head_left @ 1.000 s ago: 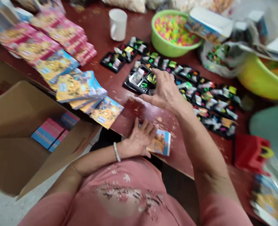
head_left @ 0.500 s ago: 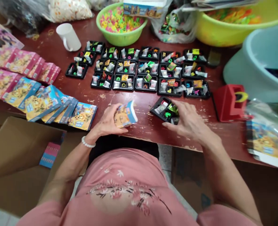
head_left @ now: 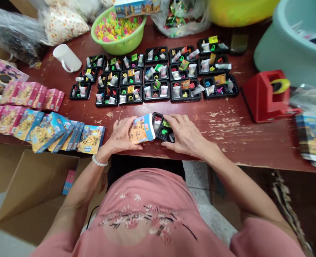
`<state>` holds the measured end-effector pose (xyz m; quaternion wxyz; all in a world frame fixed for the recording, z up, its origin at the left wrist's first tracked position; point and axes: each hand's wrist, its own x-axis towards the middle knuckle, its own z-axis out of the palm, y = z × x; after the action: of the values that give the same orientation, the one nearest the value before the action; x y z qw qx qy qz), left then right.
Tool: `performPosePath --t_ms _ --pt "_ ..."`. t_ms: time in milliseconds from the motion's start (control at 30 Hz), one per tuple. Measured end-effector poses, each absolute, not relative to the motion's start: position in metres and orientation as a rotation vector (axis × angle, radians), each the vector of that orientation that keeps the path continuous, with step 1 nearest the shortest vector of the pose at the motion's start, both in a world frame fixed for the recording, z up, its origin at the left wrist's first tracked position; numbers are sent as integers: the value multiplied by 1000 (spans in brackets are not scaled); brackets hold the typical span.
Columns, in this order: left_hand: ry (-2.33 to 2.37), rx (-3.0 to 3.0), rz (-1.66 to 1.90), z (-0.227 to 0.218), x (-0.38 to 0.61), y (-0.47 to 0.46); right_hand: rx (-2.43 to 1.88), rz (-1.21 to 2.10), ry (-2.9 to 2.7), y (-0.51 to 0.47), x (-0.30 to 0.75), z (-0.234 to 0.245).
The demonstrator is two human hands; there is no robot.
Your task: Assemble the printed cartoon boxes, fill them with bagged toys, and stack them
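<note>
My left hand (head_left: 122,135) is wrapped round a small blue and yellow printed box (head_left: 141,129), its open end facing right. From the other side, my right hand (head_left: 183,135) grips a black compartment tray (head_left: 163,129) holding small wrapped pieces and a green item. The tray's left edge is right at the box's mouth; whether it has entered cannot be made out. Beyond the hands, similar filled black trays (head_left: 156,91) stand in rows. To the left of my left hand lie several blue printed boxes (head_left: 91,138), with pink printed boxes (head_left: 26,93) behind them.
A red tape dispenser (head_left: 265,96) stands at the right, before a pale blue tub (head_left: 278,46). At the back are a green basin (head_left: 120,44) of colourful pieces, a white mug (head_left: 68,59) and a plastic bag (head_left: 184,26). An open carton (head_left: 37,189) is below the table edge.
My right hand has brought the black tray left to the box's open end. The box in my left hand has turned, its mouth now against the tray. The camera view has shifted.
</note>
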<state>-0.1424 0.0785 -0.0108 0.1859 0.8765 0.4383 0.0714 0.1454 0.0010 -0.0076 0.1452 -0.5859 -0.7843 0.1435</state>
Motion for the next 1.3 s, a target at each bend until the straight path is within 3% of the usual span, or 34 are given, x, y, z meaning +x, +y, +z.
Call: performPosePath --t_ms 333,500,667,1000,1133,1300 --pt "1098 2576 -3 -17 -142 87 -1511 536 -2425 11 138 -27" --pt "1167 2578 -21 -21 -141 76 -1417 633 -2208 13 147 -31" --pt "1196 2592 -13 -24 -140 66 -1606 616 -1882 3 150 -35" --pt "1138 2636 76 -34 -141 64 -1877 534 -1910 18 110 -33" --pt "1112 2676 120 -38 -142 62 -1788 533 -1950 23 116 -36" --pt "1102 2702 138 -38 -140 60 -1481 817 -1821 17 141 -39"
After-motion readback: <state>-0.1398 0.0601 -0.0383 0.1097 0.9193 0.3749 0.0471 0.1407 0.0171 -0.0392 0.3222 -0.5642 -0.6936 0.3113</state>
